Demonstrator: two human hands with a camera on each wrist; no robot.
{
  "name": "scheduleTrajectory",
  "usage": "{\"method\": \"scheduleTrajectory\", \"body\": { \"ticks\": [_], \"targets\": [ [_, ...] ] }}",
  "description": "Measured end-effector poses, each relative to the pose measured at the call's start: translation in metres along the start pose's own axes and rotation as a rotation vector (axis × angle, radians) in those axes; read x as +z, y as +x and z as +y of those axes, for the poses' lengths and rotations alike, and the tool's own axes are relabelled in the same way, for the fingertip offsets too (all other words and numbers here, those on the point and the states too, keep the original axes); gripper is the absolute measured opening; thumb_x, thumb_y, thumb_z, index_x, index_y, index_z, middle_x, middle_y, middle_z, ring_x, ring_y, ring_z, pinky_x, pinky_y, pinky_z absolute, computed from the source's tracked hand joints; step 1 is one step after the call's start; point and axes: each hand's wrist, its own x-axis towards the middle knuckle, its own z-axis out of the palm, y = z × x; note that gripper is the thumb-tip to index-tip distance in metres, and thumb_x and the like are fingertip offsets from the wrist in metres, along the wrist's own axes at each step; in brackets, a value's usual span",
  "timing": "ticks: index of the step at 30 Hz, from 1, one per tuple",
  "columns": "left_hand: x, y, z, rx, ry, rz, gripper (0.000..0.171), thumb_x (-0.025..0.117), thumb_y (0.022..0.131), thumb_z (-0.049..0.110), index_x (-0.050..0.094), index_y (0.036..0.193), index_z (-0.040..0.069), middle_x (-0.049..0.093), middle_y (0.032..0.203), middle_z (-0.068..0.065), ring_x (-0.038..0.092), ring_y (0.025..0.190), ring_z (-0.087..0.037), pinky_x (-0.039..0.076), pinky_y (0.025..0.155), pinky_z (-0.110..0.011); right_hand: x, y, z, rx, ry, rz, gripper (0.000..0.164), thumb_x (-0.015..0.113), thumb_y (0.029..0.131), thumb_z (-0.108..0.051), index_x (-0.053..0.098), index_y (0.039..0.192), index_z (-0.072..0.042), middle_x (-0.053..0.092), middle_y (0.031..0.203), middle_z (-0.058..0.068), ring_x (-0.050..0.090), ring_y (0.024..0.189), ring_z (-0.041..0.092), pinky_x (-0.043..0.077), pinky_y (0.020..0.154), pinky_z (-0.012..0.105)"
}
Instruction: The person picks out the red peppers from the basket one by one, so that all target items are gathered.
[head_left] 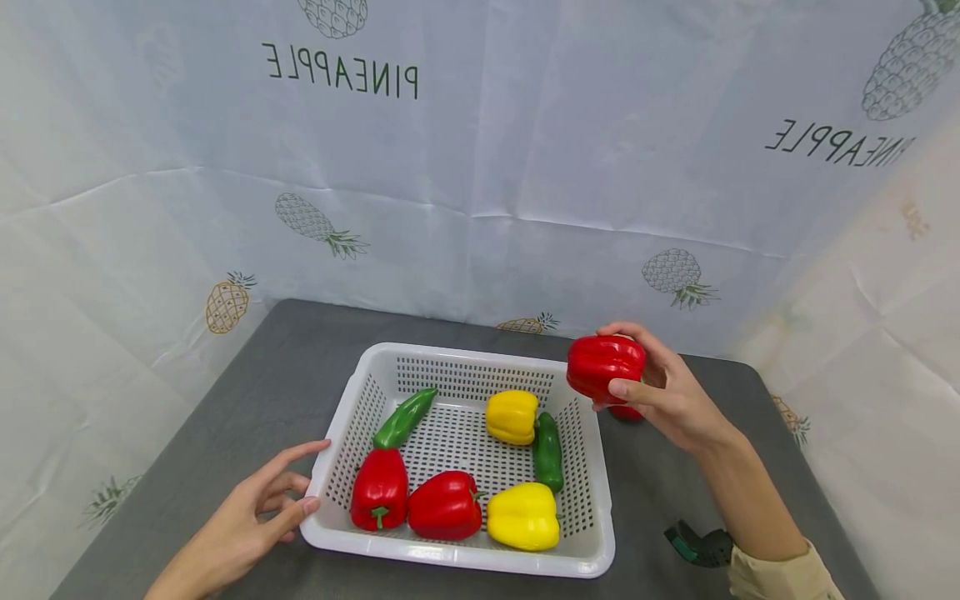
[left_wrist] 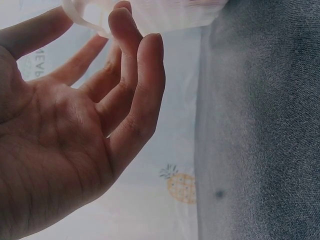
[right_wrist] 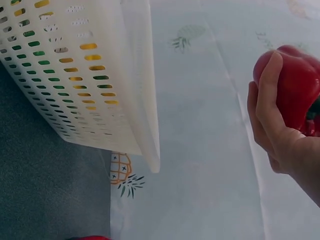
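Note:
My right hand (head_left: pixel 678 404) grips a red bell pepper (head_left: pixel 603 365) above the right rim of a white plastic basket (head_left: pixel 457 554). The right wrist view shows the same pepper (right_wrist: pixel 295 87) held up, clear of the basket wall. At the basket's left side, my left hand (head_left: pixel 236 517) touches the rim with index finger and thumb, its other fingers loosely bent. Inside the basket lie two red bell peppers (head_left: pixel 380 490), two yellow bell peppers (head_left: pixel 522 517), a long green pepper (head_left: pixel 405 418) and a dark green cucumber-like vegetable (head_left: pixel 548 452).
Another red item (head_left: pixel 626 412) sits on the grey table (head_left: pixel 660 492) right of the basket, mostly hidden by my right hand. A pineapple-print curtain (head_left: pixel 480 183) hangs behind the table and at both sides. My right forearm wears a dark band (head_left: pixel 699 546).

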Motion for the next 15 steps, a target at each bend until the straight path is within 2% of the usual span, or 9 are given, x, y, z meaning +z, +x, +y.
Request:
{"method": "scheduleTrajectory", "body": {
  "ticks": [4, 10, 15],
  "targets": [
    [-0.0001, -0.0006, -0.0004, 0.012, -0.007, -0.001, 0.078, 0.076, 0.101, 0.027, 0.036, 0.167, 0.016, 0.074, 0.115, -0.013, 0.072, 0.087, -0.011, 0.062, 0.071, -0.031, 0.0003, -0.0001, -0.0015, 0.004, -0.059, 0.033, 0.062, 0.063, 0.096, 0.005, 0.048, 0.151, -0.017, 0.059, 0.145, 0.002, 0.064, 0.127, 0.023, 0.067, 0.089, 0.041],
    [0.0001, -0.0008, -0.0006, 0.022, -0.006, -0.001, 0.076, 0.075, 0.102, 0.027, 0.036, 0.167, 0.016, 0.074, 0.114, -0.013, 0.072, 0.087, -0.01, 0.063, 0.072, -0.031, 0.0, 0.0002, -0.0021, -0.043, -0.111, 0.047, 0.066, 0.064, 0.094, 0.009, 0.046, 0.153, -0.013, 0.061, 0.146, 0.003, 0.068, 0.121, 0.023, 0.068, 0.086, 0.041],
    [0.0005, -0.0006, -0.0011, 0.018, -0.002, 0.0, 0.076, 0.075, 0.102, 0.027, 0.036, 0.166, 0.016, 0.074, 0.114, -0.013, 0.073, 0.088, -0.011, 0.063, 0.072, -0.032, 0.0011, 0.0, -0.0017, -0.052, -0.184, 0.066, 0.067, 0.068, 0.092, 0.008, 0.045, 0.151, -0.015, 0.062, 0.152, -0.001, 0.069, 0.121, 0.02, 0.068, 0.086, 0.038]
  ]
}}
